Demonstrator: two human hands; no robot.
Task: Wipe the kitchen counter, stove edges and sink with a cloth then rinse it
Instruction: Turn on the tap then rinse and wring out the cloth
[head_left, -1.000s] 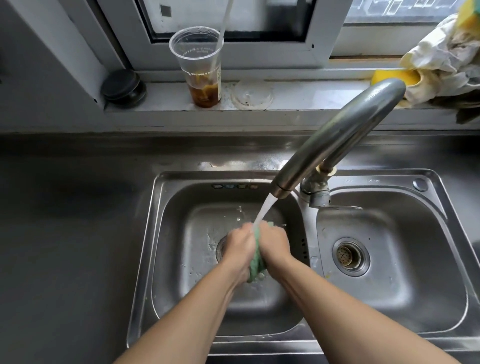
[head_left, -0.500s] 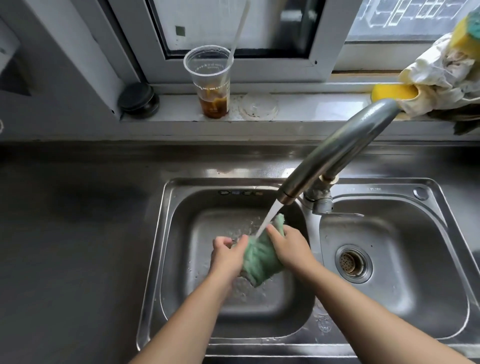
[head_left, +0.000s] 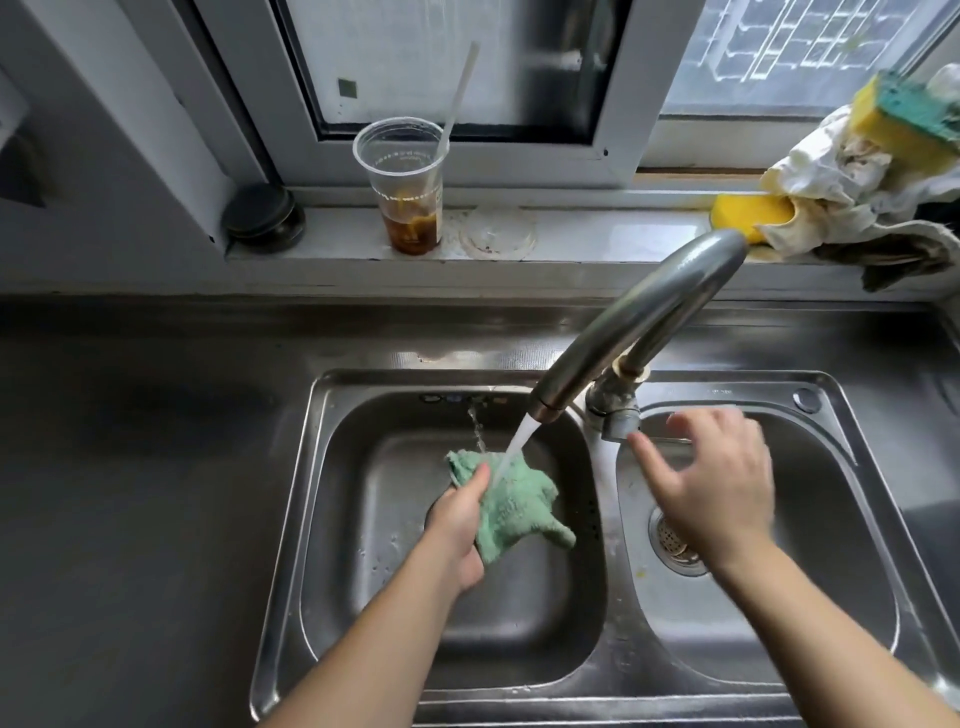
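Left hand (head_left: 460, 525) gripping, right hand (head_left: 714, 483) spread open

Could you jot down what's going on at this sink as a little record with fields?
left hand: grips the green cloth under the stream
right hand: open, fingers spread, by the tap base, over the right basin
tap: running into the left basin
sink: steel, two basins
windowsill: plastic cup with straw, yellow sponge

A nubby green cloth (head_left: 511, 506) is soaking in the glossy brushed-metal sink (head_left: 566, 701); the smooth steel faucet (head_left: 639, 322) is gleaming; at 12 o'clock, a clear plastic cup (head_left: 408, 182) is standing.
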